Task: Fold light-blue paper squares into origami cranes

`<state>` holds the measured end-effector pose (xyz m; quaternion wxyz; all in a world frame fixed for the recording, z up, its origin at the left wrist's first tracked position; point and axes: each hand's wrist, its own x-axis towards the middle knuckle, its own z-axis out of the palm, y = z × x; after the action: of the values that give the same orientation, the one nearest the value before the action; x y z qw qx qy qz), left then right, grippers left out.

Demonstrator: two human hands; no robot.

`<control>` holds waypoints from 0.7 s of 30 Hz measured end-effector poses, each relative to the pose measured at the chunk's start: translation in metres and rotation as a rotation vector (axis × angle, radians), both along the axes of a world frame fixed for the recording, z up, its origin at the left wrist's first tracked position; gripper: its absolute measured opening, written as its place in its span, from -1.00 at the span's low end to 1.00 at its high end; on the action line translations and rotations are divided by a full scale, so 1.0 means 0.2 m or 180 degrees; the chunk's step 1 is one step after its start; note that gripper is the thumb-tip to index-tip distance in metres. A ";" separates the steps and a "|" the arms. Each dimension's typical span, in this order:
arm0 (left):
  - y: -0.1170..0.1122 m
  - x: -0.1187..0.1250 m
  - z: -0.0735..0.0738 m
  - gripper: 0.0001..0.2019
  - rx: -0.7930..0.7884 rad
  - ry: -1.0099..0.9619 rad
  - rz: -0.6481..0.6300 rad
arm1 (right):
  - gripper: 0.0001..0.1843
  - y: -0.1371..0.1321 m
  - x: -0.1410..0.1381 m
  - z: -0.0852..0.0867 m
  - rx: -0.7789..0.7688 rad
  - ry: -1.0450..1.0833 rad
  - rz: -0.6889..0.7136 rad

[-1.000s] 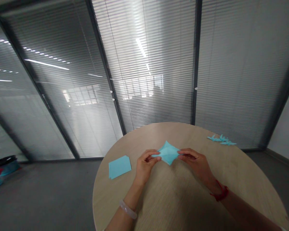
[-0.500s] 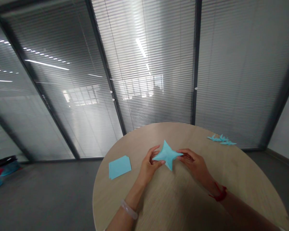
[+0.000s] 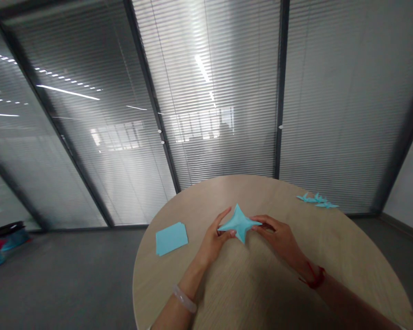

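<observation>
Light-blue paper, folded into a four-pointed star (image 3: 240, 223), is located between the two hands over the middle of the round wood-grain counter (image 3: 223, 298). Left hand (image 3: 211, 243): grasping the star at its left point, thumb along the near edge, index finger extended upward on the far side. Right hand (image 3: 279, 236): pinching the right point between thumb and fingers. The two remaining points are unobstructed — one directed away from the person, one toward the person. Whether the near point contacts the counter cannot be determined. A stack of light-blue paper sheets (image 3: 171, 239) lies flat to the left of the left hand, its edges slightly misaligned. Several folded paper cranes (image 3: 319, 200) of matching colour are grouped near the far right rim, well apart from the right hand. Wrist items: pale bangle (image 3: 184, 299), left; red cord bracelet (image 3: 317, 277), right. Glazed partitions with horizontal blinds (image 3: 227, 87) stand beyond the counter.
</observation>
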<state>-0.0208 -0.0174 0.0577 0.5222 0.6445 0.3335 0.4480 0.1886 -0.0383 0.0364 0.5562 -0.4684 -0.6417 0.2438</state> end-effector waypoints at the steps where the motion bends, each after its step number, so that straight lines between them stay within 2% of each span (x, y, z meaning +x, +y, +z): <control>1: 0.00 0.00 0.00 -0.28 -0.0076 -0.0037 0.0002 | -0.74 0.00 0.00 0.00 -0.0049 0.0082 0.0029; 6: -0.02 0.00 0.02 -0.22 -0.0446 -0.0256 -0.0083 | -0.69 0.00 -0.01 0.01 -0.0299 0.0675 0.0199; 10: -0.02 0.00 0.02 -0.19 -0.0707 -0.0604 -0.0335 | -0.62 -0.01 -0.01 0.03 -0.0398 0.1001 0.0263; 15: -0.03 0.01 0.00 -0.21 -0.0894 -0.0936 -0.0411 | -0.58 -0.01 0.00 0.02 -0.0344 0.1036 0.0335; 21: -0.03 0.01 0.02 -0.21 -0.0894 -0.1009 -0.0473 | -0.70 -0.01 0.01 0.02 -0.0010 0.0688 0.0423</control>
<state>-0.0191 -0.0240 0.0614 0.6843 0.5098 0.2579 0.4532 0.1910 -0.0399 0.0407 0.6040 -0.3966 -0.6073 0.3302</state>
